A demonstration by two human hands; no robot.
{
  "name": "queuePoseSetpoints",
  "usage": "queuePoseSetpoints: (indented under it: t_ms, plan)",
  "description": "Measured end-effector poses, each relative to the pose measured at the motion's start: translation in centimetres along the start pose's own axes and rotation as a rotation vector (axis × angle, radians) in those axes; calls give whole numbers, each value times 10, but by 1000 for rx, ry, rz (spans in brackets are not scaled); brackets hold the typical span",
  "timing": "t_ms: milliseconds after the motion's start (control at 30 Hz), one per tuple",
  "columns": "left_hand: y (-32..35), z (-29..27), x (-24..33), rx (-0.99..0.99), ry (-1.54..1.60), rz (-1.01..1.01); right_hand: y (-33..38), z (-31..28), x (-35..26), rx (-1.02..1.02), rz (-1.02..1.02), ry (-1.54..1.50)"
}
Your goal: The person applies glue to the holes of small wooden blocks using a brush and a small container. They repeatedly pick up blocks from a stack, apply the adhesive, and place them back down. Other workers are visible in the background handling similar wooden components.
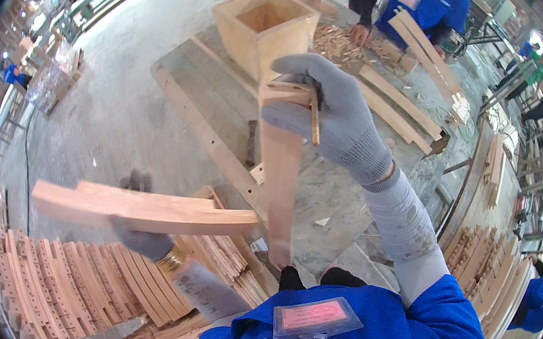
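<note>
My left hand (144, 242), in a grey glove, is wrapped round two curved wooden slats (144, 211) lying together crosswise. Its dark fingertips show beyond their far edge. In the raised right hand (339, 113), also gloved in grey, is a long pale wooden board (277, 177), gripped by its upper end. That board runs down toward my feet. A thin yellowish stick (316, 122) sticks out beside the right fingers; its kind is unclear. Under the left forearm, rows of curved wooden slats with holes (88, 282) are stacked.
Two tapered wooden bins (250, 38) stand ahead. Beyond them a co-worker in blue (433, 10) bends over wood scraps (337, 45). Long boards (394, 107) lie at the right, with more stacked slats (483, 263) nearer. A drilled plank (207, 138) rests low in the middle.
</note>
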State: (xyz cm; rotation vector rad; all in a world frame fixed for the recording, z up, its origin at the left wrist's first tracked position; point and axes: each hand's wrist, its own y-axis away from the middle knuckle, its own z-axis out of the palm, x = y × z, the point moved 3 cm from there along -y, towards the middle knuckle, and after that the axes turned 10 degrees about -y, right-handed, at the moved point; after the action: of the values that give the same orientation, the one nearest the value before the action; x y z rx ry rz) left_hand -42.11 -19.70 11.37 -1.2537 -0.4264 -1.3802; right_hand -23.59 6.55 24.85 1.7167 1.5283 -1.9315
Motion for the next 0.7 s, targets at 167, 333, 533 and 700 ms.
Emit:
queuePoseSetpoints:
  t_ms: [167, 333, 533, 700]
  plan:
    - [24, 110, -46, -114, 78, -99, 34, -64, -31, 161, -88, 257]
    - [79, 231, -51, -85, -200, 159, 71, -90, -14, 294, -106, 451]
    - [122, 253, -68, -518, -373, -27, 90, -107, -13, 332, -123, 256]
    - [90, 286, 20, -657, -351, -76, 103, -102, -27, 246, -124, 27]
